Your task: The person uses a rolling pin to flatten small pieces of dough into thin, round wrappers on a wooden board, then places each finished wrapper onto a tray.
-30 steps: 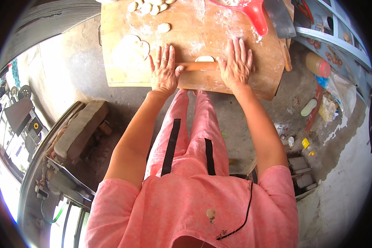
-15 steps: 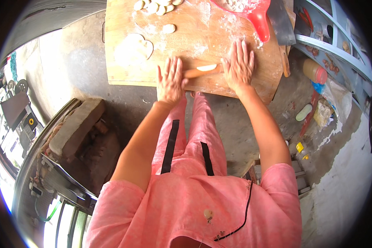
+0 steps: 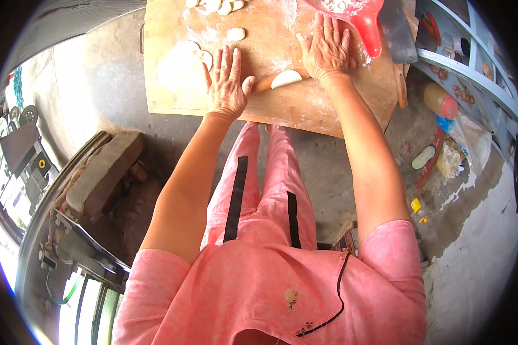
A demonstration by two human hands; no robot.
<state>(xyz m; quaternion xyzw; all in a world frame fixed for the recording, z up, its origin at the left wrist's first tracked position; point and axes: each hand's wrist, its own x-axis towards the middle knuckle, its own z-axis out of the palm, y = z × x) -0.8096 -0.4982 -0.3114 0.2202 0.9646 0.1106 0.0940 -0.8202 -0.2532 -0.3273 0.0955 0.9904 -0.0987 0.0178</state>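
Both palms press on the two ends of a wooden rolling pin (image 3: 262, 85) lying across a floured wooden board (image 3: 201, 104). My left hand (image 3: 227, 86) is flat on its left end, fingers stretched forward and thumb apart. My right hand (image 3: 327, 50) lies likewise on the right end, fingers extended. Under the pin's middle, a pale dough piece (image 3: 286, 79) shows on the near side as a half round; the pin hides its far part. Thin rolled dough rounds (image 3: 181, 62) overlap beside my left fingers. A small dough disc (image 3: 236, 34) sits farther out.
Several small dough pieces (image 3: 224, 7) are heaped at the far left. A red scoop-like bowl of flour (image 3: 369, 34) stands beyond my right hand. A knife-like handle (image 3: 402, 92) juts from the board's right edge. Blue shelving (image 3: 472, 63) is at right, a brick-like stove structure (image 3: 106, 172) at left.
Both hands have slid forward, away from me, rolling the pin with them. More of the dough piece now shows on the near side of the pin.
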